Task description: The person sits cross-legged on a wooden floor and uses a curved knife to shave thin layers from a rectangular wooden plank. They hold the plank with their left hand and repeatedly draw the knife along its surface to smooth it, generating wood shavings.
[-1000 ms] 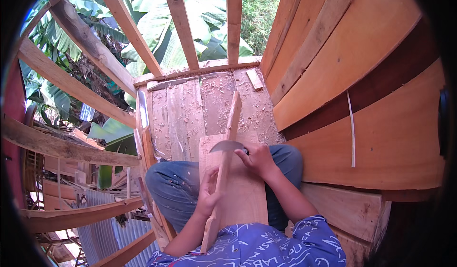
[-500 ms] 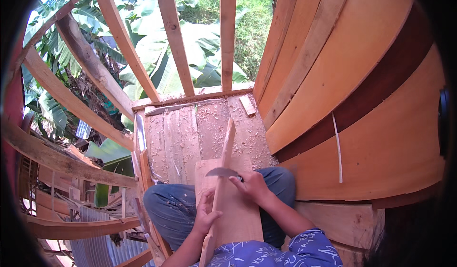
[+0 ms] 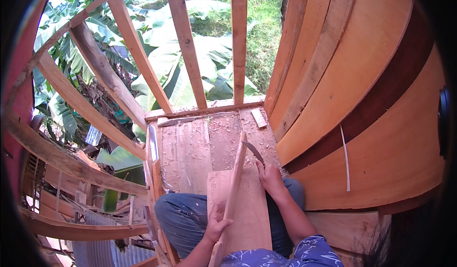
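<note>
A long narrow strip of wood (image 3: 234, 181) stands tilted over my lap, its far end raised and its near end by my shirt. My left hand (image 3: 218, 223) is closed around its lower part. In my right hand (image 3: 271, 176) is a knife (image 3: 253, 151) with a curved dark blade. The blade's tip is at the strip's far end; whether it touches the wood I cannot tell. Under the strip a wide flat board (image 3: 251, 210) lies across my crossed legs, which are in blue jeans. My right fingers hide the knife's handle.
Wood shavings lie on the plank floor (image 3: 190, 148) ahead, with a small wood block (image 3: 259, 118) near its far edge. Upright slats (image 3: 186, 43) stand along the front and left, with banana leaves beyond. A wooden panel wall (image 3: 371, 157) curves along the right, a thin pale strip (image 3: 345, 160) against it.
My right hand has moved away along the wood strip, taking the knife from its middle to the far end. The blade now points up and left. The whole view has shifted slightly.
</note>
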Motion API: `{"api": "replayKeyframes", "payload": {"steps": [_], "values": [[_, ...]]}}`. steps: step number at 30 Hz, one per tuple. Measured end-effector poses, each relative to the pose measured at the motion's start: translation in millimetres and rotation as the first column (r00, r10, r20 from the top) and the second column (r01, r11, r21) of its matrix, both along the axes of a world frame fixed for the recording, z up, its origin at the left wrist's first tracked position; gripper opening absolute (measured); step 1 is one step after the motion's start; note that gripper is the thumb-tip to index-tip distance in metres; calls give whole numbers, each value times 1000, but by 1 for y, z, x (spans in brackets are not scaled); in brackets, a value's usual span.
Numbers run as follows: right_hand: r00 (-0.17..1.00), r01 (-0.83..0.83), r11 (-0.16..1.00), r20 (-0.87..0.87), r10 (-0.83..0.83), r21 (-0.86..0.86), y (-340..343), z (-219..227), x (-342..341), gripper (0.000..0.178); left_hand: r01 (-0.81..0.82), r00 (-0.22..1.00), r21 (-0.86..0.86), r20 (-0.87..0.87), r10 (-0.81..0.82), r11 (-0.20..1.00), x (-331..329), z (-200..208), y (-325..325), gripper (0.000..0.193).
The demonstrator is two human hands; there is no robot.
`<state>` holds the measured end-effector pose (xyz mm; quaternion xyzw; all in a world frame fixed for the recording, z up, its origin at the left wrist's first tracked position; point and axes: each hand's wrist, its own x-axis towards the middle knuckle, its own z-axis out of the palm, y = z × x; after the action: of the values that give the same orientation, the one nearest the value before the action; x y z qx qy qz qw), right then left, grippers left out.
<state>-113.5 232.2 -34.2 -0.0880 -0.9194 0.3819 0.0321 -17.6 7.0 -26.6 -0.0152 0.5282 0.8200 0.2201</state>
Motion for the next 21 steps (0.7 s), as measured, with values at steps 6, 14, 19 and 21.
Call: {"api": "replayKeyframes", "payload": {"steps": [6, 14, 19, 21], "values": [[894, -388, 907, -172, 413, 162, -14, -11, 28, 40, 1, 1000, -22, 2, -1, 1000, -1, -8, -3, 87], [781, -514, 820, -257, 569, 252, -32, -31, 39, 46, 15, 1000, 30, -11, -15, 999, -2, 1, -5, 80], [1000, 15, 991, -14, -17, -132, 2, 0, -6, 44, -31, 999, 2, 9, 31, 1000, 5, -1, 1, 81], [959, -249, 967, -128, 255, 55, -5, 3, 8, 43, -14, 1000, -4, 0, 14, 1000, 1, -4, -1, 82]]}}
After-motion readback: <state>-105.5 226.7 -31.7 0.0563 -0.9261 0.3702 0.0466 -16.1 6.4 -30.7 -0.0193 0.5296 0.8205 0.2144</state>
